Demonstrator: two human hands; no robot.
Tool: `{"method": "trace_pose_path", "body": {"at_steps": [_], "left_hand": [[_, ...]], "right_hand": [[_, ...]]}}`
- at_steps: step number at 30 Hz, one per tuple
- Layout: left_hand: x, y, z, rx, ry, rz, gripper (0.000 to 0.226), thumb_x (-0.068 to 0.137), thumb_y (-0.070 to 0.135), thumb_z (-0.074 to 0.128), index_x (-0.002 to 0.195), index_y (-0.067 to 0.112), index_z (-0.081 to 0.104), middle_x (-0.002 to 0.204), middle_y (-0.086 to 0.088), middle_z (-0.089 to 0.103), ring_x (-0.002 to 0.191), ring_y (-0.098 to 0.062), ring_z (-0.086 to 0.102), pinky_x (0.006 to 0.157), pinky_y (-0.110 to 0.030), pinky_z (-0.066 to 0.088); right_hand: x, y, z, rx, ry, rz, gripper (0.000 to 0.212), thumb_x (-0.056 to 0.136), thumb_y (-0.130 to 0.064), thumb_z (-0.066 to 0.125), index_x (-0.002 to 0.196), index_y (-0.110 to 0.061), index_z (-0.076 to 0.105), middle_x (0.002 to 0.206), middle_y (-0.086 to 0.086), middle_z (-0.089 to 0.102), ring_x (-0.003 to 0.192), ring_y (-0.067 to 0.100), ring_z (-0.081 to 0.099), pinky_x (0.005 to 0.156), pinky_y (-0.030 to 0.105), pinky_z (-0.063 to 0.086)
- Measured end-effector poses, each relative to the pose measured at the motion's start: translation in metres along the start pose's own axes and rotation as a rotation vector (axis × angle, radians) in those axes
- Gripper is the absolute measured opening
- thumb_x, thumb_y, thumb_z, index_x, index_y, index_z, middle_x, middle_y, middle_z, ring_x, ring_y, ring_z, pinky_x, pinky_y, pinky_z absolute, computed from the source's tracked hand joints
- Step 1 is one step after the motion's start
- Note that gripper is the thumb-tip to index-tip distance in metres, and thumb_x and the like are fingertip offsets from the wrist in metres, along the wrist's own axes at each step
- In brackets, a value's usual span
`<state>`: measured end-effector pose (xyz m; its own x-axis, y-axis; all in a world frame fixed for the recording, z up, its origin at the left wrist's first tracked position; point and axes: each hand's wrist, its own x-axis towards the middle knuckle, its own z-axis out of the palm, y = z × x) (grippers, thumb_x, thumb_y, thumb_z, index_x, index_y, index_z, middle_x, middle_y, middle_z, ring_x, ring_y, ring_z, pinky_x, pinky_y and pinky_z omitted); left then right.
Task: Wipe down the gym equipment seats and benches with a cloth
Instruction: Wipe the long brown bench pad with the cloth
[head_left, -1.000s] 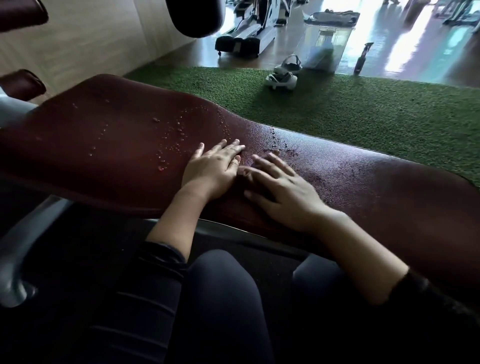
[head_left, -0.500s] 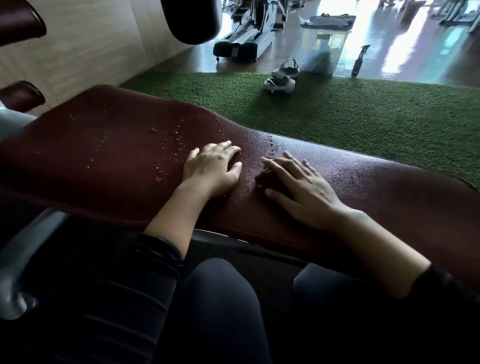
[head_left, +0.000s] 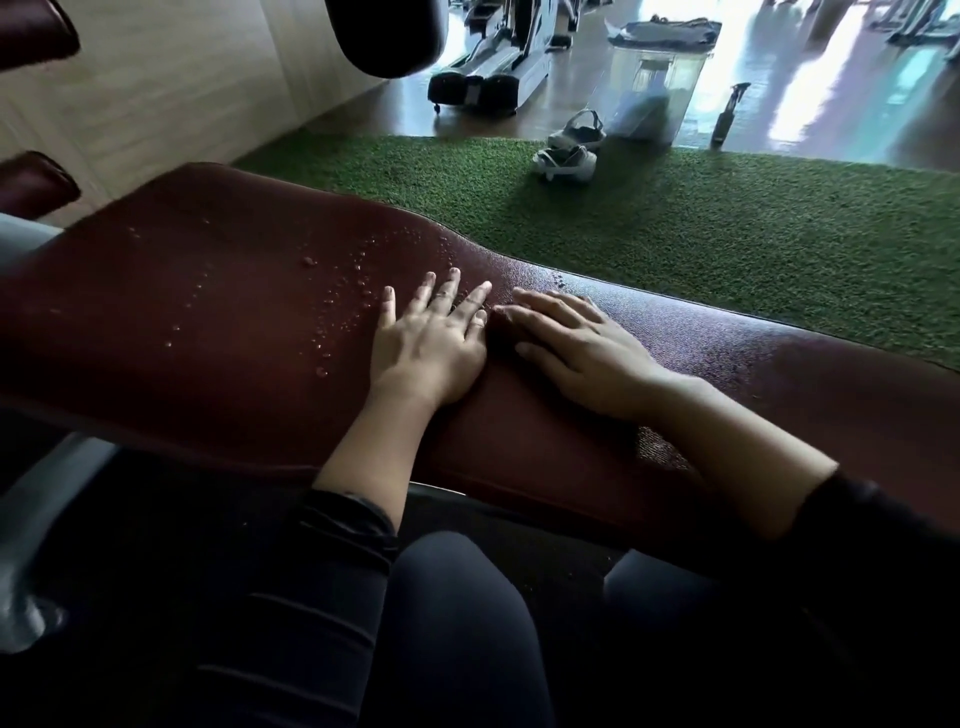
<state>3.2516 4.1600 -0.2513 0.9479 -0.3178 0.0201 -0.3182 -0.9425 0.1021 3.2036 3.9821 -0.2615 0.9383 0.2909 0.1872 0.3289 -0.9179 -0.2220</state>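
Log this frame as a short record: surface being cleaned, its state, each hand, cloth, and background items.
surface: dark red padded bench
state: water droplets beaded left of the hands
left hand: flat on the bench, fingers straight
right hand: flat on the bench beside the left, fingers extended
cloth: none visible; cannot tell if one lies under the hands
floor: green turf behind the bench
background: sandals, clear bin, spray bottle

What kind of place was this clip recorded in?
Most likely a gym: a padded maroon bench beaded with droplets, exercise machines on the polished floor behind, and a strip of green artificial turf.
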Motion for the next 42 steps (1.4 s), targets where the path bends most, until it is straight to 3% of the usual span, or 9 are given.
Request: {"method": "trace_pose_path", "body": {"at_steps": [4,9,15,20,23,27,31,35,42], "left_hand": [[-0.001,0.001,-0.001,-0.011,0.006,-0.022,0.05,0.102,0.042,0.016,0.151,0.041,0.008,0.161,0.013,-0.001,0.148,-0.009,-0.003,0.118,-0.045,-0.009],[-0.002,0.0,-0.001,0.001,0.008,-0.015,0.05,0.102,0.042,0.015,0.151,0.042,0.006,0.161,0.013,-0.002,0.148,-0.009,-0.003,0.119,-0.045,-0.007],[0.0,0.001,0.001,0.001,0.034,-0.01,0.051,0.102,0.041,0.014,0.152,0.039,0.005,0.161,0.013,-0.002,0.148,-0.009,-0.003,0.118,-0.046,-0.008],[-0.001,0.001,0.001,-0.003,0.046,-0.032,0.054,0.103,0.041,0.016,0.154,0.029,0.006,0.161,0.014,0.0,0.147,-0.007,-0.003,0.119,-0.044,-0.007],[-0.002,0.0,0.001,-0.001,0.039,-0.032,0.055,0.102,0.039,0.015,0.154,0.027,0.003,0.16,0.015,-0.002,0.147,-0.005,-0.004,0.119,-0.042,-0.007],[-0.001,0.0,0.001,-0.004,0.029,-0.024,0.055,0.102,0.037,0.014,0.154,0.027,0.0,0.16,0.015,-0.004,0.147,-0.006,-0.005,0.119,-0.043,-0.008],[0.001,0.001,0.002,-0.003,0.034,-0.02,0.055,0.102,0.037,0.014,0.154,0.027,0.001,0.16,0.015,-0.004,0.147,-0.006,-0.004,0.119,-0.043,-0.008],[0.0,0.0,0.001,-0.003,0.035,-0.02,0.054,0.103,0.037,0.014,0.154,0.027,0.003,0.161,0.014,-0.002,0.147,-0.006,-0.003,0.119,-0.042,-0.007],[-0.002,0.0,0.001,-0.022,0.038,-0.03,0.054,0.102,0.036,0.016,0.154,0.027,0.005,0.161,0.015,0.0,0.147,-0.005,-0.002,0.119,-0.041,-0.008]], "right_hand": [[0.048,0.031,-0.002,0.014,0.011,0.097,0.05,0.1,-0.045,0.033,0.146,-0.028,0.03,0.152,-0.002,0.031,0.142,0.021,0.022,0.117,0.03,0.012],[0.033,0.055,-0.011,0.027,-0.049,0.302,0.05,0.1,-0.042,0.033,0.148,-0.029,0.024,0.156,-0.004,0.023,0.144,0.019,0.015,0.118,0.03,0.008],[-0.016,-0.004,-0.002,-0.079,-0.051,0.214,0.053,0.098,-0.051,0.02,0.148,-0.037,0.016,0.157,-0.012,0.013,0.146,0.016,0.007,0.119,0.041,0.003],[0.052,-0.001,0.007,-0.022,-0.024,0.171,0.051,0.099,-0.048,0.026,0.148,-0.037,0.017,0.157,-0.008,0.018,0.145,0.02,0.01,0.118,0.046,0.007],[0.082,0.039,0.001,0.057,-0.035,0.292,0.051,0.099,-0.045,0.029,0.148,-0.033,0.021,0.156,-0.003,0.021,0.144,0.021,0.015,0.118,0.043,0.009],[0.046,0.065,-0.01,0.019,-0.061,0.46,0.052,0.1,-0.043,0.03,0.149,-0.029,0.021,0.157,0.0,0.021,0.145,0.021,0.013,0.118,0.042,0.008],[-0.005,0.011,-0.002,-0.02,-0.046,0.34,0.051,0.099,-0.044,0.028,0.148,-0.037,0.016,0.157,-0.009,0.015,0.146,0.016,0.007,0.118,0.042,0.003],[0.012,-0.027,0.003,0.028,-0.036,0.201,0.05,0.1,-0.045,0.026,0.148,-0.038,0.015,0.158,-0.013,0.012,0.146,0.013,0.002,0.118,0.044,0.004],[0.066,0.043,-0.006,0.074,-0.067,0.394,0.052,0.1,-0.046,0.028,0.148,-0.031,0.02,0.156,0.0,0.021,0.145,0.021,0.012,0.118,0.041,0.006]]}}
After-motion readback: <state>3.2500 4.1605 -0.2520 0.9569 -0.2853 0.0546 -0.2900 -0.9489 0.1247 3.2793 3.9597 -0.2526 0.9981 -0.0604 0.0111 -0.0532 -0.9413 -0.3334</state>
